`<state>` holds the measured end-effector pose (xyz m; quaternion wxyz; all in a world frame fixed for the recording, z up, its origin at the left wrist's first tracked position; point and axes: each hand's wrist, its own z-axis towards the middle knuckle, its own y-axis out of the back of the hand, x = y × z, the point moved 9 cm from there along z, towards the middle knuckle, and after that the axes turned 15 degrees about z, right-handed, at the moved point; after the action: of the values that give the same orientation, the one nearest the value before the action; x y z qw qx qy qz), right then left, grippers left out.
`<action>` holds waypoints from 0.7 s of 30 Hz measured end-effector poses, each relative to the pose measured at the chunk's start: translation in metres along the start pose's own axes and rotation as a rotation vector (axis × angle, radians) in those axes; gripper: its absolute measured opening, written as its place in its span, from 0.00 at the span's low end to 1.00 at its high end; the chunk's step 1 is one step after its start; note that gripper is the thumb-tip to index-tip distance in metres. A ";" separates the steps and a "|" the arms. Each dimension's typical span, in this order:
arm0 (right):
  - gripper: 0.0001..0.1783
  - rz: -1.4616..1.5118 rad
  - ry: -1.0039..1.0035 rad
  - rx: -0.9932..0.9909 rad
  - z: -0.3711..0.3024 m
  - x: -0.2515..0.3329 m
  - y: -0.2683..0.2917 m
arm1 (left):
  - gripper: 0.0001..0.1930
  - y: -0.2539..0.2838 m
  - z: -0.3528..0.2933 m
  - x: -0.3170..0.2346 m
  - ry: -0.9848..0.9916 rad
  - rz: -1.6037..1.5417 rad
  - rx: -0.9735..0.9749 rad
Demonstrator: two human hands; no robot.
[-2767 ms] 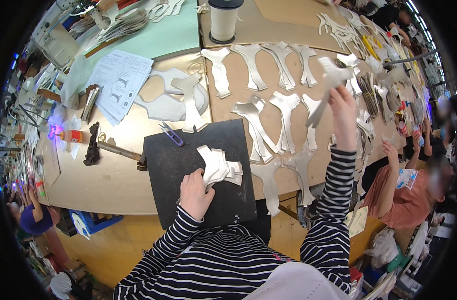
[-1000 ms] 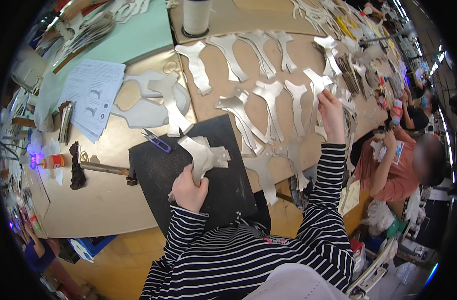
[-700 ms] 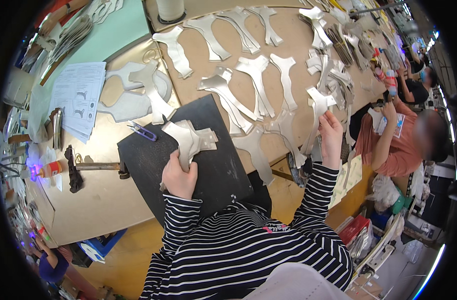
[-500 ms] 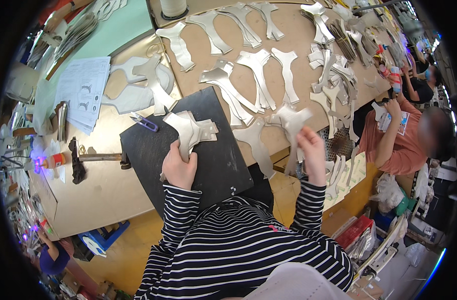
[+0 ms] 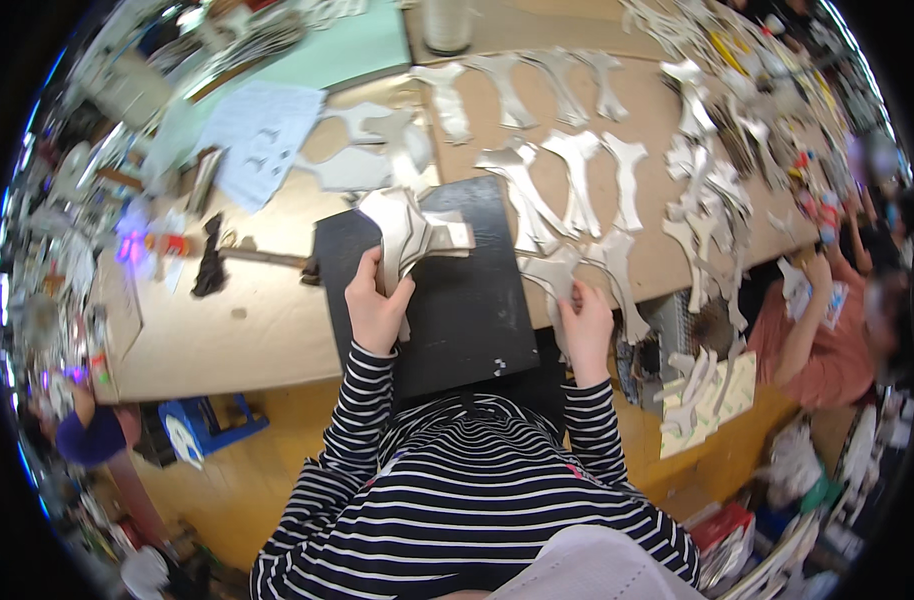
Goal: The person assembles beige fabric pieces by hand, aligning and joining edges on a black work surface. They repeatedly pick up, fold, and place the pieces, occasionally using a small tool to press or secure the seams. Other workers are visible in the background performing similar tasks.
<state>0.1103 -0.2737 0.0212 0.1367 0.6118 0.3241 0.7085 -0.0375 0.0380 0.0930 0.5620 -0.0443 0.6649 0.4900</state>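
Facing a broad tan surface (image 5: 227,340), with a pale green panel (image 5: 352,45) across its far left and rows of pale, shiny Y-shaped pieces (image 5: 627,180) laid out on its right. Next in size, a black board (image 5: 477,320) at the near edge, set slightly askew, then printed papers (image 5: 257,130), blurred, beyond it to the left. Holds a fanned stack (image 5: 402,225) of pale pieces at the board, pinched between thumb and fingers of the left hand (image 5: 377,303); cannot tell whether resting or just lifted. Has the right hand (image 5: 589,330) just right of the board, thumb and fingers bent at the stem of a single piece (image 5: 547,270); cannot tell whether pinching or only touching. Smaller still, left of the board, a wooden-handled tool (image 5: 262,256) and, farther left, an orange-and-white bottle (image 5: 167,244)
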 end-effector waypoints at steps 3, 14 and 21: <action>0.22 0.030 0.046 -0.001 0.000 0.009 0.000 | 0.19 0.043 0.024 0.008 0.002 -0.063 -0.105; 0.15 0.217 0.040 -0.302 -0.055 0.011 0.126 | 0.39 0.018 0.255 0.207 -0.044 0.647 0.107; 0.18 -0.242 -0.334 -0.819 -0.186 -0.099 0.276 | 0.34 0.018 0.188 0.148 -0.433 0.769 -0.107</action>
<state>0.0097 -0.5946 0.1095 0.4993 0.5711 0.0601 0.6487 0.0302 0.2521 0.0083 0.4623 0.2809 0.4738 0.6949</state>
